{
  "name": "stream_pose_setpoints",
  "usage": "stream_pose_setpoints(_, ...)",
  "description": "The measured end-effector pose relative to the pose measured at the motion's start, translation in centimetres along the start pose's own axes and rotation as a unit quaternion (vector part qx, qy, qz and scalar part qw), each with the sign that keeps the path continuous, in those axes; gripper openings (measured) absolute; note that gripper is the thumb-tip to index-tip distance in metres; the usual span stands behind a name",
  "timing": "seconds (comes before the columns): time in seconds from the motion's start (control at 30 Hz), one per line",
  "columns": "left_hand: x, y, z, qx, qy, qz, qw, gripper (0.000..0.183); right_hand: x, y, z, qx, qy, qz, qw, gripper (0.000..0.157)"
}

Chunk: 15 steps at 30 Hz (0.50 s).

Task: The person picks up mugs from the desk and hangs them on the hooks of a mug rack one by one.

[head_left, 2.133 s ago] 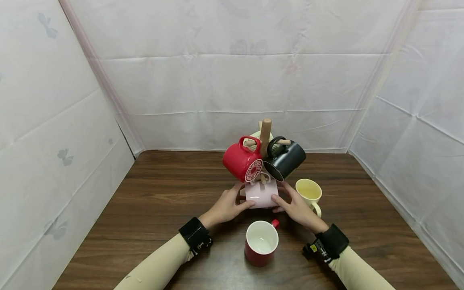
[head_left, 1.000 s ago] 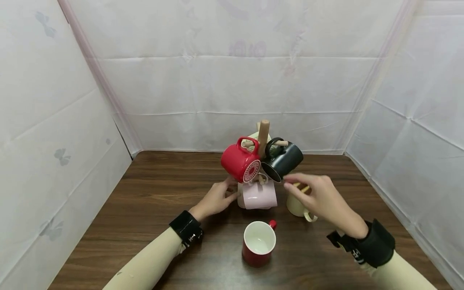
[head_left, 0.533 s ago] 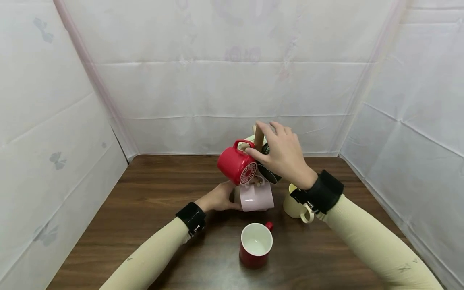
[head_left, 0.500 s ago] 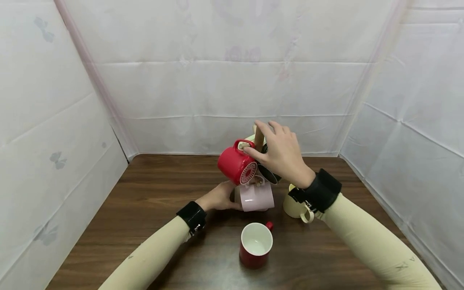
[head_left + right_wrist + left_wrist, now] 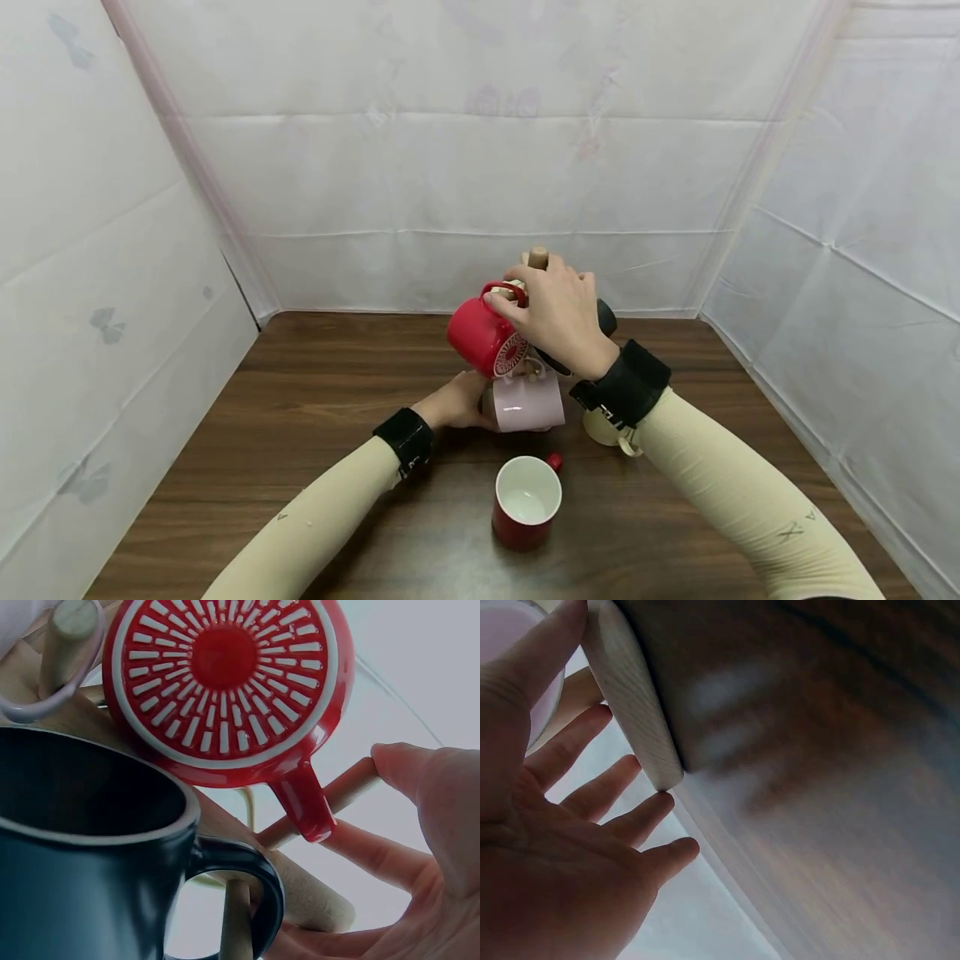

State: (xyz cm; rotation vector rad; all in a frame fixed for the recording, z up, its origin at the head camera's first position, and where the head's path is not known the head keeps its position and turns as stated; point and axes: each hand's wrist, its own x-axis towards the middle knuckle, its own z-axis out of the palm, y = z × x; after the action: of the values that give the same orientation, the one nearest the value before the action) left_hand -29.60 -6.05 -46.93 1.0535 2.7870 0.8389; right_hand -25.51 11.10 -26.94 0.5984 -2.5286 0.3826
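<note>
A wooden mug rack (image 5: 537, 257) stands mid-table. A red mug (image 5: 476, 333), a black mug (image 5: 607, 318) and a pink mug (image 5: 528, 404) hang on its pegs. My right hand (image 5: 562, 312) grips the upper rack. In the right wrist view its thumb meets the tip of a peg (image 5: 352, 784) beside the red mug's handle, and other fingers curl behind the post (image 5: 315, 896). Low on the left, my left hand (image 5: 456, 402) has its fingers spread and fairly straight, with some fingertips touching the rack's wooden base (image 5: 630, 694).
A dark red mug with a white inside (image 5: 522, 525) stands upright in front of the rack. To the right, a yellow mug (image 5: 600, 427) is partly hidden by my right wrist. Behind the rack a pale mug barely shows. White cloth walls (image 5: 360, 183) enclose the wooden table (image 5: 322, 392).
My right hand left the pink mug, passed over the yellow mug and rose to the rack's top, where its fingers have closed in. The left hand shifted from the pink mug to the base.
</note>
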Motion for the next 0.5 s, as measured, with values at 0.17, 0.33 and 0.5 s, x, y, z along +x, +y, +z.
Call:
stream_pose_setpoints(0.17, 0.16, 0.26, -0.22, -0.024, 0.006, -0.011, 0.9996, 0.084, 0.0, -0.26, -0.13, 0.008, 0.02, -0.01, 1.0, 0.033)
stream_pose_setpoints(0.33, 0.34, 0.35, -0.36, -0.039, -0.014, -0.041, 0.9983, 0.083, -0.14, -0.19, -0.14, 0.019, 0.032, -0.014, 0.999, 0.032)
stream_pose_setpoints(0.5, 0.49, 0.06, -0.19, -0.042, -0.022, -0.035, 0.9983, 0.085, -0.25, -0.1, 0.17, 0.035, 0.044, -0.03, 0.998, 0.022)
